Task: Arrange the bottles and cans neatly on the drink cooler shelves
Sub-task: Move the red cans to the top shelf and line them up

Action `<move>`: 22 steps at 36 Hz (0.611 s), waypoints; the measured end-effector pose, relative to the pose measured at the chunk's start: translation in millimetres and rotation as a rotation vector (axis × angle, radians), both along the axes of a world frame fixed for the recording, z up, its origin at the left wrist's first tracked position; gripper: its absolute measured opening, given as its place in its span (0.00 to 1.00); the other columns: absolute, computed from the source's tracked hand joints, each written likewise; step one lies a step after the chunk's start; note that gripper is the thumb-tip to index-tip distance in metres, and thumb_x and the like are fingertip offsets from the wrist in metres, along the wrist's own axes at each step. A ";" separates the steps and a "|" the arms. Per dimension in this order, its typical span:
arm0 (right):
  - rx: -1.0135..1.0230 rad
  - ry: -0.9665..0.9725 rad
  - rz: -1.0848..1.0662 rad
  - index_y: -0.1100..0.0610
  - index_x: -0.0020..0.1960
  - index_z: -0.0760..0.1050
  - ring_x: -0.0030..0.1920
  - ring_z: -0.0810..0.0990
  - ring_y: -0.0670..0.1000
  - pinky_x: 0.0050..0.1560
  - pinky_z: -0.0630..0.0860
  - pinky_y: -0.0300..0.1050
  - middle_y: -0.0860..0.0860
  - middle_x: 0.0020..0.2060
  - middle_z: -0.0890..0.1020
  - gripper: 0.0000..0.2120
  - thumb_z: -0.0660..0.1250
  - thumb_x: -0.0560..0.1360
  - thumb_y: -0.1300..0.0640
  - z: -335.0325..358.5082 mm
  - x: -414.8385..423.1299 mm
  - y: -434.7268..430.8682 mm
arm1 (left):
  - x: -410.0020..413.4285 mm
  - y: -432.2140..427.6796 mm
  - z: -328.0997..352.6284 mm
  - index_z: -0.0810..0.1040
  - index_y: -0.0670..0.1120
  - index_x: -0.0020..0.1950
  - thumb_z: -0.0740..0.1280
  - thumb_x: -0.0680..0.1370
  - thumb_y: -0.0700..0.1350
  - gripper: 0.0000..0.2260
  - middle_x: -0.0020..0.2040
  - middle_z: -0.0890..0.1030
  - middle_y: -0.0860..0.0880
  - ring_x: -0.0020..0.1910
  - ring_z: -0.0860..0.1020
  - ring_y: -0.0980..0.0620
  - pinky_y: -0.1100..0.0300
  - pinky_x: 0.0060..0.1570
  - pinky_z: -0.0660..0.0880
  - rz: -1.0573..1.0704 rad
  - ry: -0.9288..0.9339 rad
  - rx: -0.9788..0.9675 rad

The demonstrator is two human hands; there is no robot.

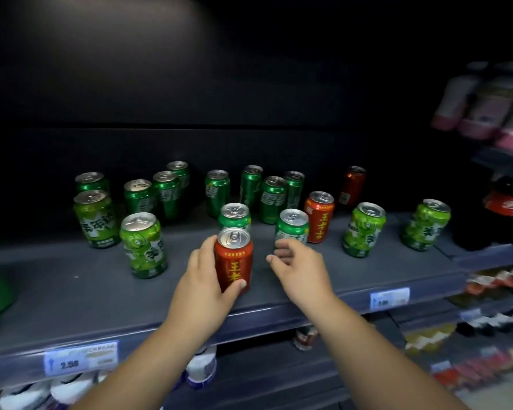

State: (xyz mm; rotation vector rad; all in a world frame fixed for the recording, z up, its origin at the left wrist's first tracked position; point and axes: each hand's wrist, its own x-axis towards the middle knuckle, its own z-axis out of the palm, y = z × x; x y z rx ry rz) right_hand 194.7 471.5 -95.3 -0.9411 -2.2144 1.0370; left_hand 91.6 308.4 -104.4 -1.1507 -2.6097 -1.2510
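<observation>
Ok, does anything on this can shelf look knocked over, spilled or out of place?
Nothing toppled or spilled; every can is upright. But the cans are scattered rather than in rows, and kinds are mixed: the front red can, a second red can and a dark red can at the back are among green cans.

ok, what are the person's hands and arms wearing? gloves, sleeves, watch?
Left hand and right hand are bare: no gloves, rings or watch visible. Left forearm and right forearm are bare to the frame edge; no sleeve or cuff shows.
</observation>
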 end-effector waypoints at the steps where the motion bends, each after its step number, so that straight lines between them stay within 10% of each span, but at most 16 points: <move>1: 0.008 0.027 -0.028 0.52 0.59 0.80 0.48 0.82 0.45 0.54 0.80 0.48 0.45 0.47 0.84 0.12 0.73 0.76 0.53 -0.4 9.9 7.4 | 5.6 6.6 -0.3 0.56 0.58 0.75 0.77 0.70 0.55 0.41 0.68 0.69 0.52 0.62 0.76 0.48 0.50 0.56 0.77 -0.014 -0.004 0.001; 22: -0.072 -0.060 0.163 0.51 0.80 0.59 0.72 0.71 0.51 0.70 0.71 0.50 0.52 0.74 0.71 0.40 0.75 0.74 0.54 -12.0 66.3 174.1 | 86.8 138.3 -1.9 0.58 0.59 0.71 0.78 0.68 0.52 0.39 0.67 0.73 0.54 0.64 0.74 0.53 0.52 0.61 0.74 0.056 -0.051 0.068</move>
